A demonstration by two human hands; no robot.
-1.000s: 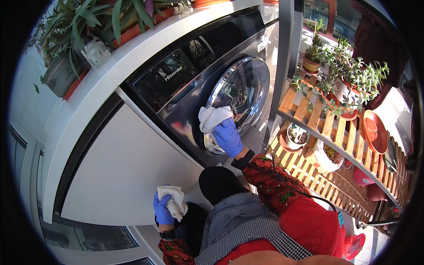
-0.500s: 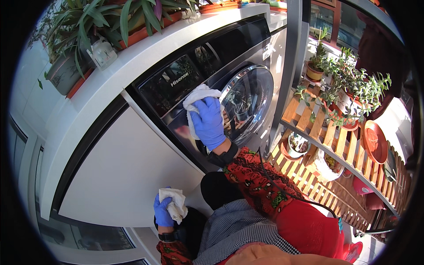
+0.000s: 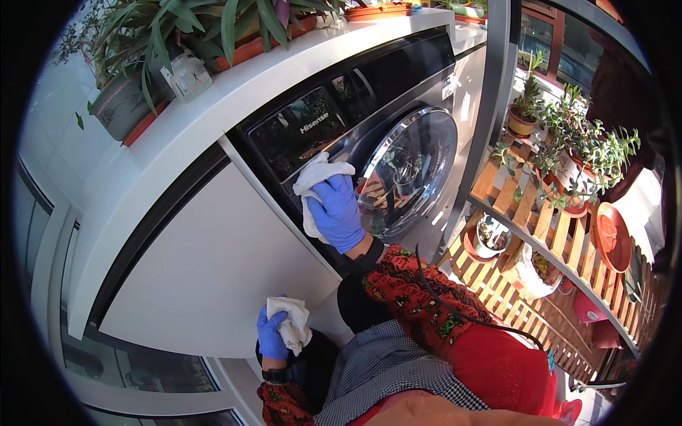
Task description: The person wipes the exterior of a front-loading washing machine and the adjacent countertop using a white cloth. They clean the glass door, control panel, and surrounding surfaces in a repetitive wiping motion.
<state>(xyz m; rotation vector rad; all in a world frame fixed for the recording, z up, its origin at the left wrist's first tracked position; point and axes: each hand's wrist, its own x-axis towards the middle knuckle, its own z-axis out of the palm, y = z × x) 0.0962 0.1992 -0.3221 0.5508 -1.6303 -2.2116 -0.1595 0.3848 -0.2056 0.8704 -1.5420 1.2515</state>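
A crumpled white cloth [image 3: 321, 170] is gripped in the blue-gloved right hand [image 3: 335, 214] and pressed onto the dark grey washing machine [image 3: 362, 135] near its left edge, right by the round glass door [image 3: 419, 167]. Another bunched-up white cloth [image 3: 295, 323] is held in the blue-gloved left hand [image 3: 271, 335].

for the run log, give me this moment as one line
right hand: holding white cloth against washing machine front, left of round door | left hand: gripping second white cloth | both gloved blue
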